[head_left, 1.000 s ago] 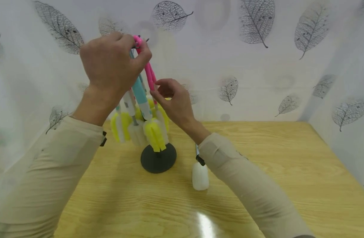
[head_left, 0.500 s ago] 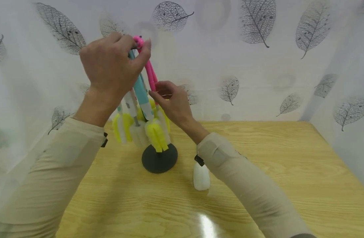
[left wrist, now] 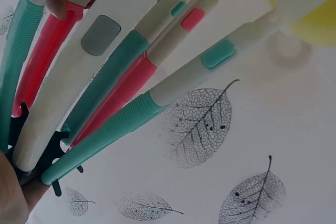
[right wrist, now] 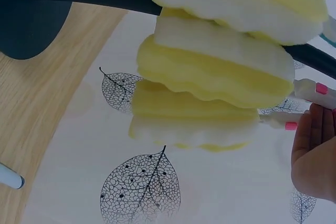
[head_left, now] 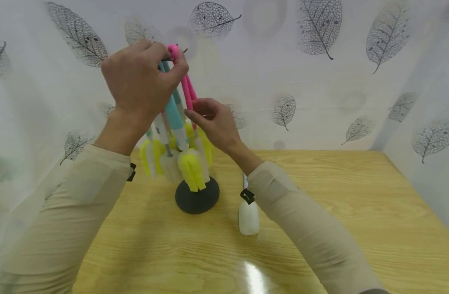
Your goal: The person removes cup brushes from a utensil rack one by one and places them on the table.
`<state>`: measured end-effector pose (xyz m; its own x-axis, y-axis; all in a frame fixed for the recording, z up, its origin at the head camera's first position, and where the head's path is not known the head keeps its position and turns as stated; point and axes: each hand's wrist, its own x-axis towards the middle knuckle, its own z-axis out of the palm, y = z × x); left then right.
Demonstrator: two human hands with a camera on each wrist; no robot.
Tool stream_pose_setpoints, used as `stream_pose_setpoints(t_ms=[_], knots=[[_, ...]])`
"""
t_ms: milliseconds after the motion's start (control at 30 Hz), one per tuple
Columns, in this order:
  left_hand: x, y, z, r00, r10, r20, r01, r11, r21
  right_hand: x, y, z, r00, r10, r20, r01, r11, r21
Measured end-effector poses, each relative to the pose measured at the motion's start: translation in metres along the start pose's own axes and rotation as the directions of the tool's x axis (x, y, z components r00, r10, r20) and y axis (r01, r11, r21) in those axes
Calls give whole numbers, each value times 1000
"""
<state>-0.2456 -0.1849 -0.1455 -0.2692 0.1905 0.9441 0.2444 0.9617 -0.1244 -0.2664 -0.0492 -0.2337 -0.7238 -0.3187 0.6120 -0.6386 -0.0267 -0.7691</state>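
Several bottle brushes with yellow-and-white sponge heads (head_left: 192,167) hang heads-down from a black stand (head_left: 197,202). At its top, my left hand (head_left: 140,77) curls its fingers and thumb round the hooked end of the stand, close to the pink handle loops. Lower down, my right hand (head_left: 218,124) pinches a pink bottle brush (head_left: 187,92) by its handle between thumb and fingers. Teal handles (left wrist: 121,129) and a white handle (left wrist: 63,87) hang on the black hooks in the left wrist view. The left fingertips are partly hidden in the head view.
A loose brush with a white head (head_left: 248,220) lies on the wooden table (head_left: 320,204), its handle partly behind my right sleeve. A leaf-patterned curtain (head_left: 261,81) rises behind the table and along both sides.
Both hands stay at the stand with little movement. The hanging sponge heads sway slightly, and my right hand has shifted a touch on the pink handle.
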Motion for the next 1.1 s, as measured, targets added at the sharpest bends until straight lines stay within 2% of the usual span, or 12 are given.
stream_pose_setpoints(t_ms=[267,500,667,833,900,1033,1100], knots=[[1,5,2,999,-41,6,42,998,-41,-1,-4,-14,999,24,-46,-21,998,63],[1,6,3,999,-35,11,36,998,-46,-6,-12,-34,998,16,-55,-9,994,112],[2,6,3,999,-39,6,40,999,-26,-12,-16,-54,994,38,-102,-26,992,120],[3,7,3,990,-125,58,126,992,-25,-21,-16,-74,989,58,-139,-41,991,124],[2,7,3,990,-127,56,128,991,-22,-26,-15,-80,989,55,-136,-37,991,131],[1,6,5,997,-73,21,74,997,-10,-36,-13,-90,992,57,-112,-42,990,136],[1,8,5,995,-89,40,90,996,-11,-41,-12,-95,993,57,-106,-41,989,145]])
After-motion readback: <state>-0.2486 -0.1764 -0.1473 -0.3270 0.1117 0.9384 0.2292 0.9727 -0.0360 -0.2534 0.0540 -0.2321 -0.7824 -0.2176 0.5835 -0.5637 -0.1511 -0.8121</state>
